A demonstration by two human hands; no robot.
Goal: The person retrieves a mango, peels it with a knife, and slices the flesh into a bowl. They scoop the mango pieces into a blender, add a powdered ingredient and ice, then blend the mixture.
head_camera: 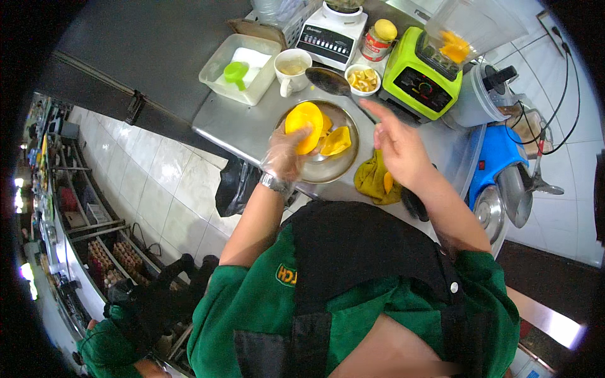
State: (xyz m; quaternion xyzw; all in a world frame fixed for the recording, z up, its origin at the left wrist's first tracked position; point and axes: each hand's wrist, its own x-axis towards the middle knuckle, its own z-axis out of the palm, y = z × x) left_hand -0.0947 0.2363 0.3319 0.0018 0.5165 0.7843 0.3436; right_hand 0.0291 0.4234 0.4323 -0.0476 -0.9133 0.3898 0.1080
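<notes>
My left hand point(286, 153), in a clear plastic glove, holds a yellow mango half point(304, 126), its cut side facing up. Below it is a round stainless steel dish point(331, 170) with another scooped-looking mango piece point(336, 141) and more pieces partly hidden by the hand. In my bare right hand point(401, 149) is the dark handle of a large metal spoon point(328, 81), the index finger stretched out above it. The spoon's bowl lies beyond the dish, between a white mug point(293, 71) and a small bowl of cut citrus point(363, 79).
A green-based blender point(423, 75) with yellow pieces in its jug stands at the right back, near a white blender point(331, 38). A plastic tub point(243, 94) holds white powder and a green scoop. An olive cloth point(373, 182) lies at the counter's front. Another person point(123, 335) is lower left.
</notes>
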